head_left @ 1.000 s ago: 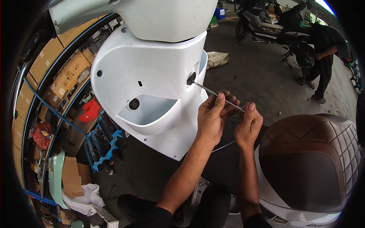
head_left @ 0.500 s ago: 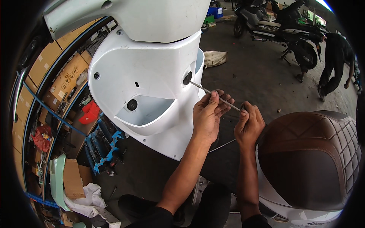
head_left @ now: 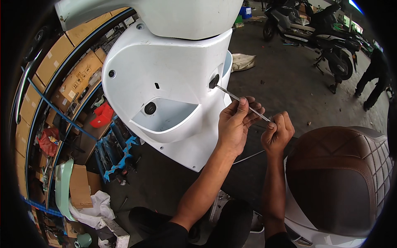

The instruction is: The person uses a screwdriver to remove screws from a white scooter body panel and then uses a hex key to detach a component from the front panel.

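A thin metal rod (head_left: 228,93) slants from a black round fitting (head_left: 214,81) in the white scooter's front panel (head_left: 165,58) down to my hands. My left hand (head_left: 236,126) pinches the rod along its middle between thumb and fingers. Around its near end, the fingers of my right hand (head_left: 278,133) are curled tight, thumb on top. The rod's far tip meets the fitting; whether it goes inside is too small to tell. Left of the fitting, the panel has an open pocket (head_left: 173,118) with a black round plug (head_left: 150,108) at its back.
A brown quilted seat (head_left: 331,194) stands close to my right forearm. Shelves with cardboard boxes (head_left: 78,76) line the left, near a blue toolbox (head_left: 113,149) and a pale green panel (head_left: 63,190). Beyond, a dark motorcycle (head_left: 310,35) and another person (head_left: 374,78) are on the floor.
The whole view has shifted, so the scooter appears slightly further right and higher. Both hands stay on the rod, its tip still at the black fitting.
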`<action>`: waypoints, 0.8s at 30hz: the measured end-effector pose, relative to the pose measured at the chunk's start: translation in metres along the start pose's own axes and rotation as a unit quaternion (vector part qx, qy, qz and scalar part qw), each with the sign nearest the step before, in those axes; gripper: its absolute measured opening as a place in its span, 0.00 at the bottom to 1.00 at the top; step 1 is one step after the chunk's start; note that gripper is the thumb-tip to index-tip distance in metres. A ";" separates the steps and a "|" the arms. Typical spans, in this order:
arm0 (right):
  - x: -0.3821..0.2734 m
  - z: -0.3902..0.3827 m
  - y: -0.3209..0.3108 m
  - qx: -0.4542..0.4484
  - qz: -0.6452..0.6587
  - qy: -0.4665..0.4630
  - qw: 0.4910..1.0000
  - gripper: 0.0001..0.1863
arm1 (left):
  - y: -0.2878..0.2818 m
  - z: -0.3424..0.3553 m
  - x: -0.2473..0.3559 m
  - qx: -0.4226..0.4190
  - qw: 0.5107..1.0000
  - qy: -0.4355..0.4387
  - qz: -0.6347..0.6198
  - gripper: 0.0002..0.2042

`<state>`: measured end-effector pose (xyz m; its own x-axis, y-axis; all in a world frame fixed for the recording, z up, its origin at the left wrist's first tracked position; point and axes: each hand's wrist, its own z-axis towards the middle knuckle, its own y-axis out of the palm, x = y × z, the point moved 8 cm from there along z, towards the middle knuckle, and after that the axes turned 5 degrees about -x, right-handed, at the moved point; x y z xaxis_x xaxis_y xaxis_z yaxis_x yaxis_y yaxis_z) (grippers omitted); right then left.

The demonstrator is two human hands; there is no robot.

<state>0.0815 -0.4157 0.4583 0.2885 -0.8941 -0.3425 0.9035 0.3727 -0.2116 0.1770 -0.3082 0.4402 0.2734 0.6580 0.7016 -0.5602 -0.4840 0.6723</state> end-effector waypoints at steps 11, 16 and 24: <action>-0.003 -0.028 0.021 -0.127 0.475 0.500 0.713 0.30 | 0.006 -0.008 -0.013 0.034 0.998 0.007 0.053 0.16; -0.002 -0.030 0.031 -0.134 0.563 0.528 0.621 0.26 | 0.011 -0.005 -0.009 0.025 0.999 0.016 0.041 0.15; -0.003 -0.026 -0.004 -0.045 0.425 0.381 0.820 0.15 | 0.014 -0.015 -0.022 -0.022 0.995 -0.055 0.076 0.14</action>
<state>0.0691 -0.4079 0.4364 0.4893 0.0993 -0.8665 0.4429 0.8276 0.3449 0.1511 -0.3204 0.4309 0.2661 0.5103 0.8178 -0.6351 -0.5454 0.5469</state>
